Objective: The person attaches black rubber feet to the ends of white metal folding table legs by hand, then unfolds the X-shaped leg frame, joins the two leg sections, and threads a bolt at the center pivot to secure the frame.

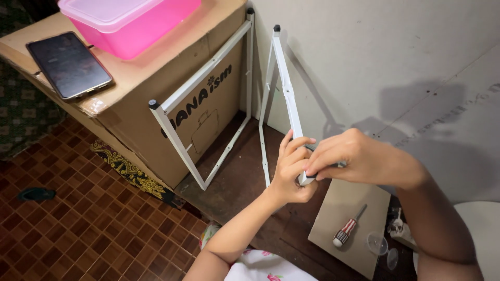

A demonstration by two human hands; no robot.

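White metal frame (285, 88) leans against the wall, its near end clamped in your left hand (291, 171); your right hand (354, 156) pinches closed on something small at that same end, touching your left fingers.

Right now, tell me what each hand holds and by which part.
Left hand grips the near end of the white metal frame bar. Right hand pinches something small at that same end; what it is cannot be told.
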